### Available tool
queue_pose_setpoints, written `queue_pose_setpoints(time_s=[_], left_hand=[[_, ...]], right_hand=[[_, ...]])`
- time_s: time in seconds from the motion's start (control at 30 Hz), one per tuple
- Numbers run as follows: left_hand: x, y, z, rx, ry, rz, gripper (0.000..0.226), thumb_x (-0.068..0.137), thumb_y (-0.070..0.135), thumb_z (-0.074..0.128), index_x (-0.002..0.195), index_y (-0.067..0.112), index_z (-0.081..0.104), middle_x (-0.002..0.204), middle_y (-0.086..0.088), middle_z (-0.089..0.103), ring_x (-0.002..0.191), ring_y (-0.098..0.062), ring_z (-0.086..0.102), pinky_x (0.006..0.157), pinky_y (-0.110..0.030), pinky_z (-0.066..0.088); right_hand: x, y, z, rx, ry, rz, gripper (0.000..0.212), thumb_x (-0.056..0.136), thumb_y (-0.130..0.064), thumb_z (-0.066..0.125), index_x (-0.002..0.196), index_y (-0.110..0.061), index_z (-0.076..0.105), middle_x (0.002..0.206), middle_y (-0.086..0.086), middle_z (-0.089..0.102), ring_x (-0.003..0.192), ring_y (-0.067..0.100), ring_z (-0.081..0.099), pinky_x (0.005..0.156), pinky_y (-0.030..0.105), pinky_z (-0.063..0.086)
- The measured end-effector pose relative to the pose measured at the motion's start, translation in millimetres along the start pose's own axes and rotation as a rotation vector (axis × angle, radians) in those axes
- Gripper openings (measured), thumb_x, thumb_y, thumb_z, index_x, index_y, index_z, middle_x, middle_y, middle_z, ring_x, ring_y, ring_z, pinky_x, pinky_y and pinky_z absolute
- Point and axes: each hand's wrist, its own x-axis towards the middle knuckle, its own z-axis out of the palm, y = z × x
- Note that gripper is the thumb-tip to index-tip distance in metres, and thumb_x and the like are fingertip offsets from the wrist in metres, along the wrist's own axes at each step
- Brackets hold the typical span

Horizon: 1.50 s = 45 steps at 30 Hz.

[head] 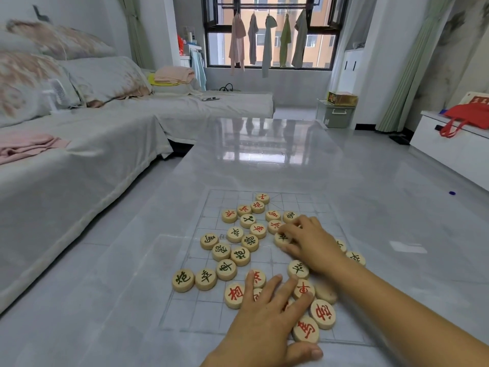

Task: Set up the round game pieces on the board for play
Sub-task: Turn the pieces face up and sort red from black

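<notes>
The round game pieces (240, 256) are heaped unsorted on the board (211, 205) on the worktop (264, 160); sorting is judged barely begun (red from black next); left hand (267, 313) fingers are spread flat over near pieces; right hand (309, 242) fingers are curled on one.

Round wooden game pieces (240, 256), pale discs marked with red or black characters, lie flat and scattered in loose clusters, many touching, across a transparent grid-lined board (185, 311); none stacked, no ordered rows; one lies face-down
</notes>
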Motion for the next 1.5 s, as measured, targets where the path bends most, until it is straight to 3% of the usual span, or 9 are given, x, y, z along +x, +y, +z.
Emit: queue_pose_setpoints(time_s=[0.3,0.43,0.57,0.7,0.87,1.2,1.27,1.4,1.5], left_hand=[[2,1,-8,-0.018,-0.018,-0.019,0.066,0.082,0.072,-0.001,0.118,0.045,0.047,0.118,0.016,0.065,0.106,-0.007,0.064,0.092,-0.046,0.025],[3,-2,-10,-0.018,-0.110,-0.006,0.070,0.080,0.073,-0.004,0.124,0.044,0.042,0.129,0.010,0.058,0.118,-0.012,0.057,0.099,-0.049,0.017],[3,0,-4,-0.009,-0.029,-0.033,0.067,0.082,0.071,-0.003,0.114,0.045,0.050,0.105,0.015,0.069,0.097,-0.005,0.067,0.097,-0.050,0.036],[5,0,-5,-0.015,0.008,-0.029,0.065,0.083,0.070,-0.003,0.113,0.047,0.050,0.103,0.017,0.069,0.096,-0.004,0.067,0.098,-0.049,0.033],[5,0,-2,-0.016,0.038,-0.043,0.059,0.084,0.070,-0.002,0.114,0.050,0.044,0.105,0.015,0.069,0.100,-0.006,0.066,0.097,-0.043,0.019],[4,-4,1,0.018,0.031,-0.020,0.059,0.083,0.071,0.000,0.117,0.049,0.043,0.111,0.012,0.068,0.104,-0.008,0.065,0.101,-0.043,0.011],[4,-3,0,0.014,0.036,-0.033,0.060,0.082,0.072,-0.001,0.115,0.049,0.044,0.112,0.012,0.068,0.105,-0.007,0.065,0.099,-0.044,0.018],[4,-4,-2,-0.026,0.058,-0.069,0.063,0.081,0.074,-0.001,0.116,0.047,0.044,0.114,0.012,0.066,0.106,-0.007,0.064,0.092,-0.041,0.027],[4,-4,-1,-0.041,0.069,-0.085,0.065,0.079,0.077,0.002,0.119,0.047,0.044,0.116,0.013,0.065,0.108,-0.007,0.063,0.092,-0.041,0.027]], right_hand=[[9,26,-13,0.042,0.034,0.006,0.035,0.088,-0.043,0.051,0.120,-0.028,0.051,0.124,-0.001,0.044,0.115,0.017,0.039,0.097,0.032,0.035],[-19,4,-13,0.245,-0.306,-0.197,0.023,0.085,-0.046,0.055,0.104,-0.032,0.054,0.108,-0.007,0.046,0.097,0.008,0.046,0.088,0.029,0.044],[-15,24,-12,0.040,-0.120,-0.154,0.022,0.090,-0.040,0.048,0.104,-0.025,0.054,0.102,-0.007,0.043,0.095,0.011,0.040,0.083,0.024,0.034],[10,31,-11,-0.231,0.074,-0.045,0.028,0.094,-0.031,0.041,0.116,-0.016,0.051,0.119,0.003,0.049,0.107,0.020,0.043,0.089,0.028,0.034],[46,-7,-5,-0.024,-0.144,-0.103,0.046,0.095,-0.037,0.038,0.139,-0.027,0.035,0.155,0.001,0.019,0.138,0.023,0.025,0.111,0.037,0.025],[6,-8,-5,0.044,-0.188,-0.125,0.038,0.097,-0.035,0.037,0.133,-0.029,0.046,0.150,-0.005,0.030,0.136,0.013,0.027,0.107,0.032,0.030],[-13,-1,-10,0.048,-0.199,-0.133,0.040,0.095,-0.042,0.035,0.132,-0.030,0.047,0.150,-0.006,0.030,0.136,0.011,0.025,0.108,0.029,0.028],[-51,3,-10,0.103,-0.228,-0.106,0.091,0.065,-0.085,0.002,0.131,-0.040,0.044,0.150,-0.012,0.025,0.138,0.007,0.017,0.110,0.027,0.023],[-63,-1,-10,0.195,-0.245,-0.132,0.040,0.095,-0.043,0.034,0.135,-0.038,0.039,0.152,-0.013,0.021,0.138,0.002,0.014,0.112,0.020,0.016]])
